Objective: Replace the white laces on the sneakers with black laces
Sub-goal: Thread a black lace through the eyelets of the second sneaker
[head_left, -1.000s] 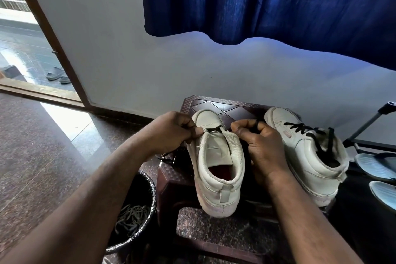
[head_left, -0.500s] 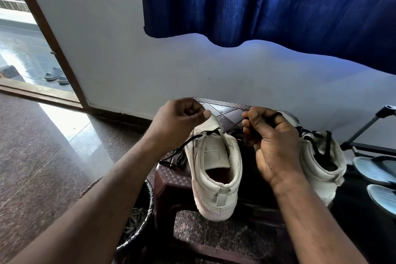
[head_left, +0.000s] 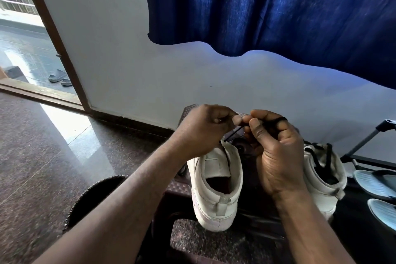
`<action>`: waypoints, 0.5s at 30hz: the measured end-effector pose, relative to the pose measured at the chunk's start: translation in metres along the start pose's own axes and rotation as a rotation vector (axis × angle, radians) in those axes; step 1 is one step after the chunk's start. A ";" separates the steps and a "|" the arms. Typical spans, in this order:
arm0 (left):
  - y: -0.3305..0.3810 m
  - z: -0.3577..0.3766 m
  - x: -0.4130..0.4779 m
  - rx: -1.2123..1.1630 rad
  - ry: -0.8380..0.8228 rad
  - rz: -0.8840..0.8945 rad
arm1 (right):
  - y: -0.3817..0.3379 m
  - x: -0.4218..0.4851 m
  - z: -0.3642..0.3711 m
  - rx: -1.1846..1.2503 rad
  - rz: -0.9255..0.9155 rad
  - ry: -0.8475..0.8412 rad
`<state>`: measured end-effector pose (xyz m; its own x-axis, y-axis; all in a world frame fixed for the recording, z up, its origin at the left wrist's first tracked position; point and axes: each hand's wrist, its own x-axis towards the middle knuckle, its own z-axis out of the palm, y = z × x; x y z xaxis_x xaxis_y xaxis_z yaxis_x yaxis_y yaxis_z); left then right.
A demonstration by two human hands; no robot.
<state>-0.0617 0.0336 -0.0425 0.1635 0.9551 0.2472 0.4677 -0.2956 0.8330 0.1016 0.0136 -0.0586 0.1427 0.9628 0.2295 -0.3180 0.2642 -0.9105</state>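
Your two hands have risen from the sides of the near white leather sneaker [head_left: 216, 180] and now meet above its front part, almost touching each other. A second ago they were low, at the eyelets; now they are high, so I judge that you have drawn the thin black lace [head_left: 232, 133] up through the first holes and you compare or even the two ends.

The grip of your left hand [head_left: 205, 128] is together, thumb and forefinger pinched on one end of the lace. The grip of your right hand [head_left: 272, 148] is also together on the lace, and one loop of it goes over your forefinger. From the pinch, a short piece of lace runs down to the front of the sneaker; the rest is hidden behind your hands.

This sneaker stands on the dark brown plastic stool [head_left: 188, 111], its heel toward you, its tongue bare, so most of its lacing is not yet done. The second white sneaker [head_left: 321, 180] stands just beside it on the right and already carries black laces. At the lower left, the round black basket [head_left: 85, 195] stands on the floor; what is inside I cannot see now.

Next, I think, you must cross the ends and go to the following eyelets.
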 end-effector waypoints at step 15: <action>0.007 -0.012 -0.009 -0.276 -0.097 -0.143 | 0.001 0.005 -0.005 0.100 0.041 0.059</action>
<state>-0.0703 0.0227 -0.0329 0.2014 0.9762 0.0805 0.2412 -0.1291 0.9619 0.1063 0.0187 -0.0601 0.1815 0.9686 0.1699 -0.4166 0.2323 -0.8789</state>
